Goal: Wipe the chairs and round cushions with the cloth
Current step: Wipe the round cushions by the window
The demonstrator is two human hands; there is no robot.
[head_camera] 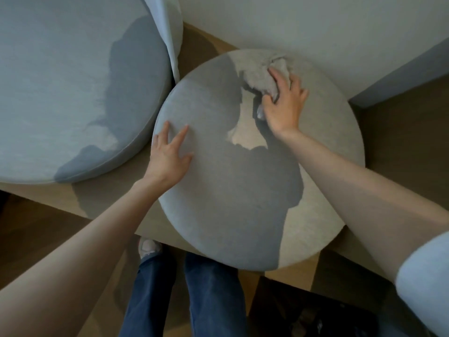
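A grey round cushion (315,166) lies in the middle of the view on a wooden bench. My right hand (284,103) presses a crumpled grey cloth (260,76) onto the cushion's far part, fingers bent over the cloth. My left hand (170,152) lies flat on the cushion's left edge with fingers spread, holding nothing. A second, larger light-blue round cushion (60,93) sits to the left, touching the grey one.
A white wall (315,20) rises behind the cushions, and a pale curtain (167,27) hangs between them. The wooden bench (36,193) edge runs below the cushions. My legs in blue jeans (184,293) stand on the wood floor; a dark object (311,312) lies at lower right.
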